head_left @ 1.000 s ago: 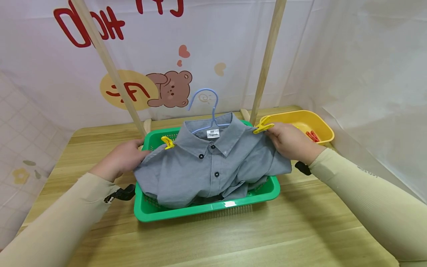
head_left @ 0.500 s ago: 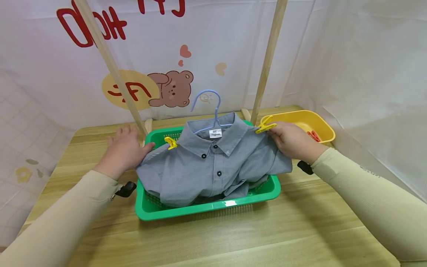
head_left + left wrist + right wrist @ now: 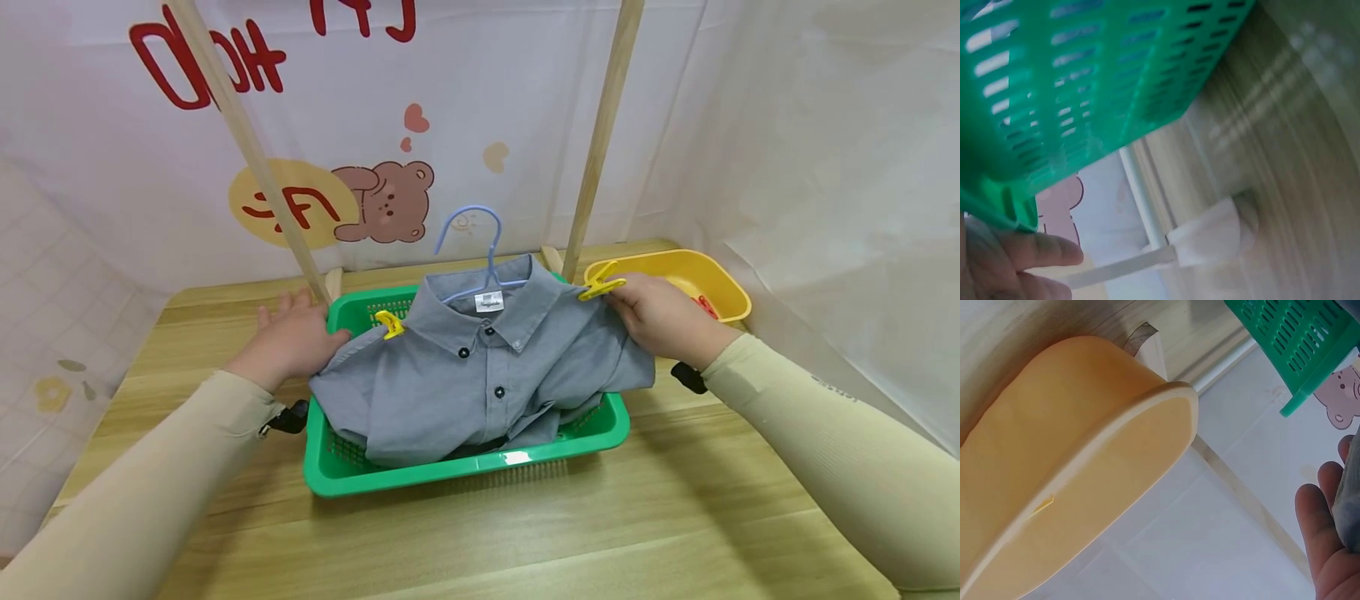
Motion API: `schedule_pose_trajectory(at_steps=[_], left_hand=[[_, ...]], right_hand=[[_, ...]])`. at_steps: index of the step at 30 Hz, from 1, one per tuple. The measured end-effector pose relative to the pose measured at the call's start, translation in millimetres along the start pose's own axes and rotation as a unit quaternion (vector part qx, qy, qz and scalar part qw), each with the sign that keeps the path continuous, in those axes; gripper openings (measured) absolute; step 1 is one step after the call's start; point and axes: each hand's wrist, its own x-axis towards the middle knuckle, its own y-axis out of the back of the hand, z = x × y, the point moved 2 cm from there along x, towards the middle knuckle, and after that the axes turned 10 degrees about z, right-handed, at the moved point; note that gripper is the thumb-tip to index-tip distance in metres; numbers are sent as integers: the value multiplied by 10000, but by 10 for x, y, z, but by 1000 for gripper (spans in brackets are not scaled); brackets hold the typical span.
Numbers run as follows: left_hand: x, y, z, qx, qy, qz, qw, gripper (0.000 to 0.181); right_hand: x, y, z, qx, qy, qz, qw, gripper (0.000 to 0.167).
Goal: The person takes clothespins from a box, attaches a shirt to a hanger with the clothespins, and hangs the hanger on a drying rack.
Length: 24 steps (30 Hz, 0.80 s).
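At frame centre, a grey button-up shirt (image 3: 450,396) lay in a green basket (image 3: 420,477), apparently being straightened; my right grip (image 3: 667,321) pinched its shoulder, my left grip (image 3: 294,340) lay released. I judged the blue hanger (image 3: 492,250) needed lifting next.

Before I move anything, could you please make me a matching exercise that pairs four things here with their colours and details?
Column one:
1. shirt
2. hanger
3. basket
4. tub

Column two:
A. green, with slots in its sides
B. yellow, with red clips inside
C. grey, with dark buttons
D. blue, its hook rising above the collar

Right pairs: 1-C, 2-D, 3-A, 4-B.
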Motion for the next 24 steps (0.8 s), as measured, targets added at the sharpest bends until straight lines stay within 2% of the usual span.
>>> schedule_pose_trajectory(at_steps=[9,14,18,24], left_hand=[[-40,47,21,-238,8,100,9997,70],[-49,46,-4,-449,38,280,9986,64],[-43,79,-27,-505,25,509,9974,53],[-54,175,-94,-641,50,679,9956,29]], right_hand=[[-18,1,-10,-76,-40,108,9999,16],[-16,-2,2,-68,-46,168,9998,15],[-13,22,2,-66,-72,230,9997,16],[-2,40,16,-111,-56,283,9995,17]])
